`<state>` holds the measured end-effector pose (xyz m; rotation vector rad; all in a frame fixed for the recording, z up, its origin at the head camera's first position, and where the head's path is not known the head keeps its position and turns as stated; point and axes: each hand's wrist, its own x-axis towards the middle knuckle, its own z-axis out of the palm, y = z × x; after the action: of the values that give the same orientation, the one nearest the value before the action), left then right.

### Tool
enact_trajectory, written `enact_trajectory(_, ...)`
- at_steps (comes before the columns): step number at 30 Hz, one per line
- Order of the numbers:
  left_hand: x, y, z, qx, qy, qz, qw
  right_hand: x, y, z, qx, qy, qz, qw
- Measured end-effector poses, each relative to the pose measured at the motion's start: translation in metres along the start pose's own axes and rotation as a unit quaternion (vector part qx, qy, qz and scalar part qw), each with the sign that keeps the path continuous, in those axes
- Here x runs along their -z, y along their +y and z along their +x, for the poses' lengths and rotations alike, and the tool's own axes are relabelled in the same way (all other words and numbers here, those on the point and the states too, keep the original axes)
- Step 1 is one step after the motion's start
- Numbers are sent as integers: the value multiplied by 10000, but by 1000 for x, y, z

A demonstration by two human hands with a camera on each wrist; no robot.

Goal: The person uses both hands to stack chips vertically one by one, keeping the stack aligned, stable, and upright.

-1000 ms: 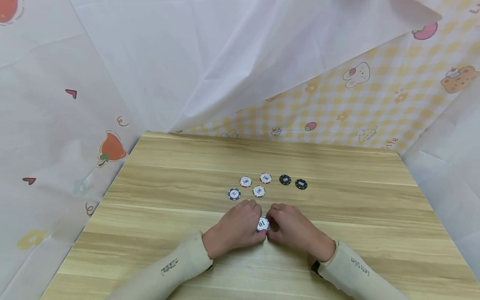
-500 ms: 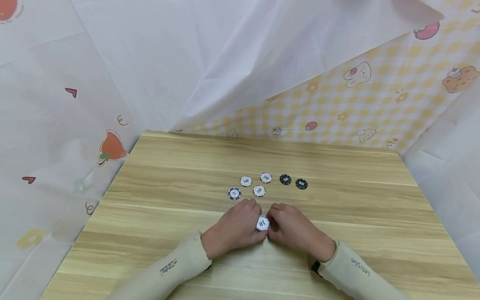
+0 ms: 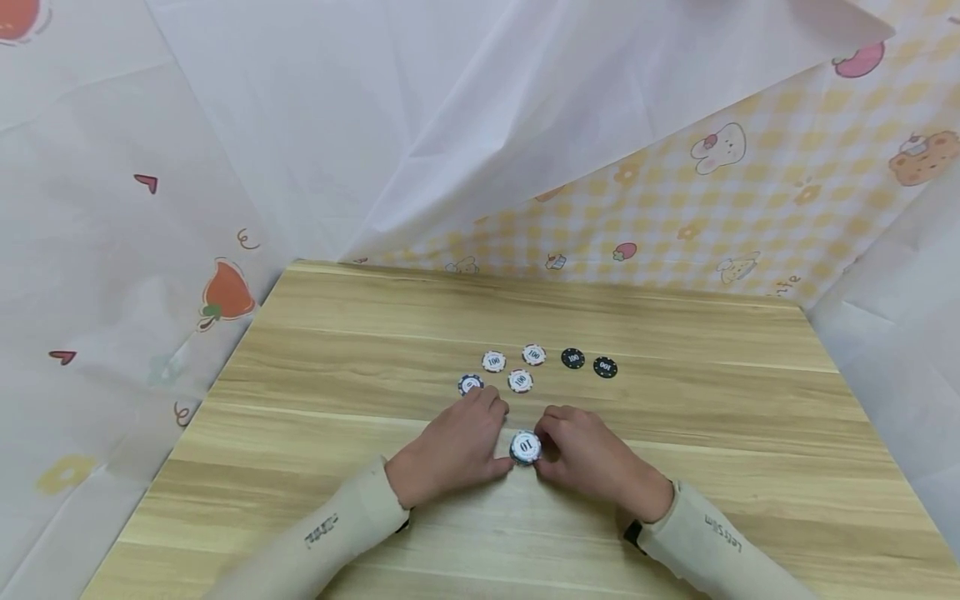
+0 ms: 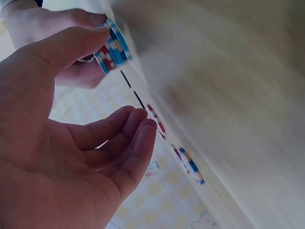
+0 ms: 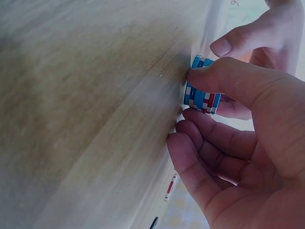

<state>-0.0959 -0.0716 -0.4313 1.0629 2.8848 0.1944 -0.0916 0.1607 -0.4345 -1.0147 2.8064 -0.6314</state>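
Note:
A stack of poker chips (image 3: 525, 447) stands on the wooden table, its white-faced top chip marked 10. In the right wrist view the edges of the stack (image 5: 204, 104) show blue, white and red bands. My right hand (image 3: 592, 458) holds the stack between thumb and fingers. Left of it, my left hand (image 3: 455, 442) is loosely curved with a gap between fingers and chips; its thumb tip lies close by the stack, and I cannot tell if it touches. A dark-blue-rimmed chip (image 3: 468, 381) lies just beyond the left fingers, which partly cover it.
Flat beyond the hands lie three white chips (image 3: 493, 361) marked 100, with two black chips (image 3: 573, 358) to their right. The wooden table (image 3: 712, 400) ends at a back wall of white and yellow-checked cloth (image 3: 652, 208). White sheeting (image 3: 112, 275) hangs at the left.
My left hand has let go of the stack and drawn away to the left, with its fingers spread from the thumb. My right hand has stayed at the stack.

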Motion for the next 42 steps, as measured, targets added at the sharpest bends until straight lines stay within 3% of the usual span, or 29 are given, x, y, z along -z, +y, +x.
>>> enact_trajectory(6, 3, -13, -2, 107, 206, -137, 9996, 0, 1, 0, -56, -33, 22, 10000)
enact_trajectory(13, 14, -30, 3, 567, 443, -324, 9969, -1, 3, 0, -77, -63, -16, 9999)
enact_trajectory(23, 16, -47, 13, 842, 291, -216, 9958, -1, 3, 1, -130, -104, -17, 9999)
enact_trajectory(31, 13, -53, 17, 866, 260, -101, 9959, -1, 1, 0, -70, -40, -24, 10000)
enact_trajectory(42, 11, -55, 18, 839, 331, -312, 9954, -3, 1, -1, -80, 12, -35, 10000)
